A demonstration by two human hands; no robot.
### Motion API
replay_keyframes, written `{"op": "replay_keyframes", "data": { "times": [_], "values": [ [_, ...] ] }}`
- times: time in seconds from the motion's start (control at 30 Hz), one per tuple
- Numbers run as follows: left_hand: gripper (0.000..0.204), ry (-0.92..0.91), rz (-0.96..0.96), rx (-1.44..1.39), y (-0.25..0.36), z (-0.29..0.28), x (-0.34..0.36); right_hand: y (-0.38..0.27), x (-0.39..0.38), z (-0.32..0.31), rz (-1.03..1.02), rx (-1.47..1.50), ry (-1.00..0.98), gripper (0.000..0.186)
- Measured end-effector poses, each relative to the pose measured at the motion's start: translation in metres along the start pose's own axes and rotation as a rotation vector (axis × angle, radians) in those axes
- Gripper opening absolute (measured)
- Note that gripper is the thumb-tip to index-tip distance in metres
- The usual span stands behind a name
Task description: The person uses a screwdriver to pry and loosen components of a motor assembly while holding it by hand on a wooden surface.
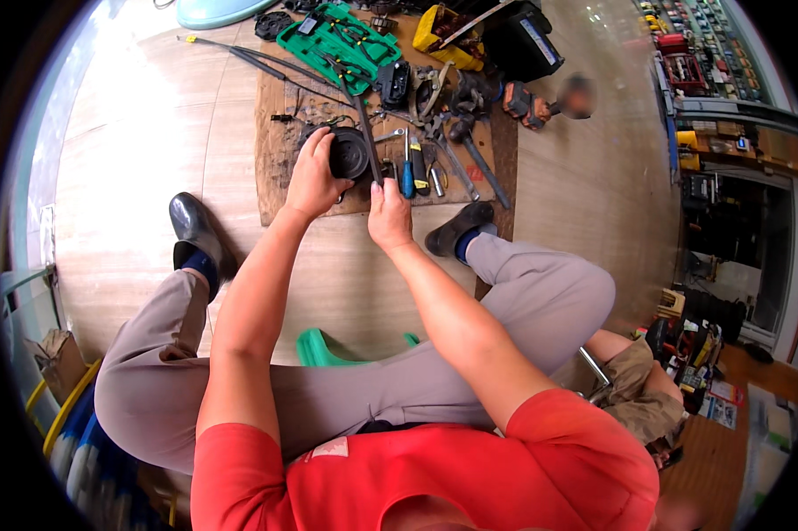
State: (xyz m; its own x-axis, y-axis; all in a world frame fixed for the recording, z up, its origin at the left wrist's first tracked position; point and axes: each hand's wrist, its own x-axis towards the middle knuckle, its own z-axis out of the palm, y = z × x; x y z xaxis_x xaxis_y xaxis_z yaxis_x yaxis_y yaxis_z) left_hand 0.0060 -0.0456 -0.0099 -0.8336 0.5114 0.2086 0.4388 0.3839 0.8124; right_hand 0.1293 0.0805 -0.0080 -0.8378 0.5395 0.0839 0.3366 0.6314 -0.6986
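My left hand (pixel 312 177) curves around the rim of a round black ringed part (pixel 349 154), thumb at its near edge and fingers on its far left side. My right hand (pixel 390 212) is closed on the near end of a long, dark, narrow bar (pixel 364 124), which points away beside the round part. Just right of the bar lie a blue-handled screwdriver (pixel 407 179), a black and yellow utility knife (pixel 419 170) and a small wrench (pixel 388 135). Whether the bar touches the round part cannot be made out.
Under the tools lies a worn wooden board (pixel 280 177). Farther off are an open green tool case (pixel 337 40), a yellow container (pixel 446 37) and a black box (pixel 523 44). Long-handled pliers (pixel 456 159), a hammer (pixel 480 159) and an orange-black power tool (pixel 527 106) lie right. Another person's leg (pixel 633 389) shows at right.
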Motion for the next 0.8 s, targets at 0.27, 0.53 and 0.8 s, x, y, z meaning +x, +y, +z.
{"op": "replay_keyframes", "data": {
  "times": [0.27,0.53,0.8],
  "values": [
    [0.086,-0.053,-0.018,-0.022,0.004,-0.004,0.005,0.003,0.004,0.000,0.113,-0.077,-0.128,0.025],
    [0.088,-0.094,-0.015,-0.040,-0.001,-0.006,0.008,0.006,0.004,0.005,0.098,-0.118,-0.144,0.026],
    [0.090,-0.246,0.123,0.173,-0.005,-0.028,0.024,0.033,0.015,0.012,0.193,0.049,-0.027,0.036]
  ]
}}
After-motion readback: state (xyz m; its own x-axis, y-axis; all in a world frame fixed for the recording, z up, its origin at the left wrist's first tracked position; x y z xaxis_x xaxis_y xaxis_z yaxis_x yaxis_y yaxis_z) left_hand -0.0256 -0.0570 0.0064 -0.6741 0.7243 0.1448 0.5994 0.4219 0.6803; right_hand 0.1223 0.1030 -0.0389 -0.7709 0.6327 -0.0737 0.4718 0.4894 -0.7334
